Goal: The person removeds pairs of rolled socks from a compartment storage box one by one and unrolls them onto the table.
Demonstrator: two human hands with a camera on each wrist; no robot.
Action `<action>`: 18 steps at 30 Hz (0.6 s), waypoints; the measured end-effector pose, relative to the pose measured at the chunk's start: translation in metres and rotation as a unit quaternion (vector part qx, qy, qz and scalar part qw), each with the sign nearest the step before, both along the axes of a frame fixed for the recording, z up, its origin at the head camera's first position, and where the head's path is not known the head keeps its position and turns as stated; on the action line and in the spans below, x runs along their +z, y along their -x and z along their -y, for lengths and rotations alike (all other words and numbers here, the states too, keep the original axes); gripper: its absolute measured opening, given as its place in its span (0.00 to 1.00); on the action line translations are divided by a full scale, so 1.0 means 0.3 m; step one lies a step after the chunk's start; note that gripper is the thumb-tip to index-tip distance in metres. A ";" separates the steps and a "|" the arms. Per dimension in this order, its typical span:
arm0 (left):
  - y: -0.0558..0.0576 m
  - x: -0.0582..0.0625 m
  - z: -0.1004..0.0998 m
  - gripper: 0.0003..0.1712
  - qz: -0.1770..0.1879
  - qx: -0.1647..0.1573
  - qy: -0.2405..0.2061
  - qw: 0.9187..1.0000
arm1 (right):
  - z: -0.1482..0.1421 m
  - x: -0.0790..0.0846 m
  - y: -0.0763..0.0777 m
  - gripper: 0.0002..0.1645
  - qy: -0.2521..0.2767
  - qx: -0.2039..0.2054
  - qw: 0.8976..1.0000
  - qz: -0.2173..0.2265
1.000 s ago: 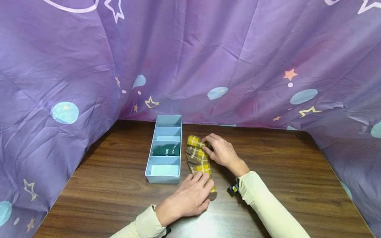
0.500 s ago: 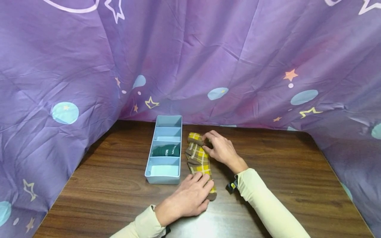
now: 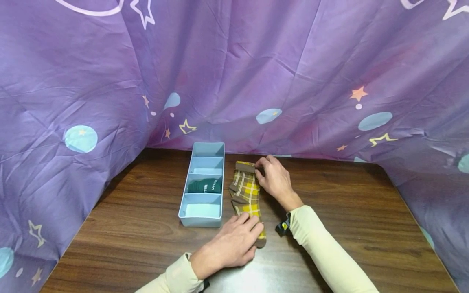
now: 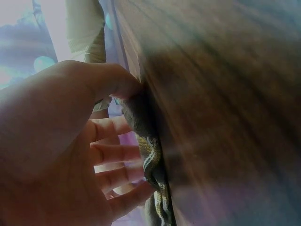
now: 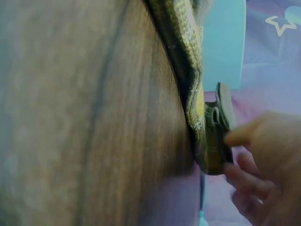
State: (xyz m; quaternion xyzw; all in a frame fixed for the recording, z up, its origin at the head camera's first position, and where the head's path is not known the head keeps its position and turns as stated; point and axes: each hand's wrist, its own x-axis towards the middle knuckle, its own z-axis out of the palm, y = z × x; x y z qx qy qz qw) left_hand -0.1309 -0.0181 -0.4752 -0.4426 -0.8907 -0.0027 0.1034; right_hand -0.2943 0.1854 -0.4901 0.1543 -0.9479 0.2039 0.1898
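A yellow and brown plaid sock [image 3: 247, 189] lies lengthwise on the table, its brown cuff at the far end and its toe near me. My right hand [image 3: 275, 177] pinches the right edge of the cuff between thumb and fingers. In the right wrist view, the cuff [image 5: 225, 106] stands raised off the wood in layers. My left hand [image 3: 231, 241] rests across the foot part with its fingers fairly straight, pressing the sock down. The left wrist view has the left fingertips [image 4: 146, 188] on the sock's side and the thumb by its brown toe.
Left of the sock stands a blue divided box [image 3: 200, 221] with several compartments in a row. A folded dark green cloth item [image 3: 203, 185] with white lettering sits in one of them. A purple patterned curtain [image 3: 234, 81] borders the wooden table [image 3: 139, 211].
My right hand has moved away from me and slightly right with the cuff. The folded-over yellow end has unfolded away from me, so more brown cuff shows. The left hand stays put.
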 end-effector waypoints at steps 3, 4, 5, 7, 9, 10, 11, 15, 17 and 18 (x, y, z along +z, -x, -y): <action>-0.001 -0.001 0.000 0.26 0.000 0.000 -0.001 1.000 | 0.003 -0.002 0.000 0.06 0.001 0.007 1.000 0.028; -0.001 -0.001 0.000 0.26 0.000 0.001 -0.001 1.000 | 0.004 -0.004 0.000 0.05 -0.001 0.015 0.999 0.037; -0.001 -0.001 0.000 0.26 0.000 0.001 -0.002 1.000 | 0.006 -0.006 0.000 0.05 -0.003 0.025 0.999 0.045; 0.001 -0.004 0.001 0.26 -0.002 -0.001 -0.004 1.000 | 0.010 -0.007 0.001 0.07 -0.009 0.043 0.998 0.054; 0.003 -0.006 0.002 0.26 -0.005 -0.005 -0.011 1.000 | 0.013 -0.007 0.005 0.11 -0.011 0.060 0.996 0.060; 0.005 -0.008 0.003 0.25 -0.006 -0.008 -0.015 1.000 | 0.015 -0.006 0.006 0.14 -0.012 0.069 0.995 0.064; 0.011 -0.017 0.004 0.25 -0.009 -0.014 -0.025 1.000 | 0.017 -0.005 0.007 0.17 -0.015 0.077 0.994 0.070; 0.015 -0.021 0.004 0.24 -0.008 -0.021 -0.035 0.999 | 0.019 -0.007 0.009 0.26 -0.032 0.097 0.988 0.113; 0.015 -0.021 0.003 0.24 -0.007 -0.020 -0.033 0.999 | 0.019 -0.011 0.007 0.29 -0.041 0.098 0.986 0.131; 0.012 -0.013 0.002 0.24 -0.005 -0.014 -0.027 1.000 | 0.019 -0.012 0.006 0.30 -0.044 0.098 0.985 0.136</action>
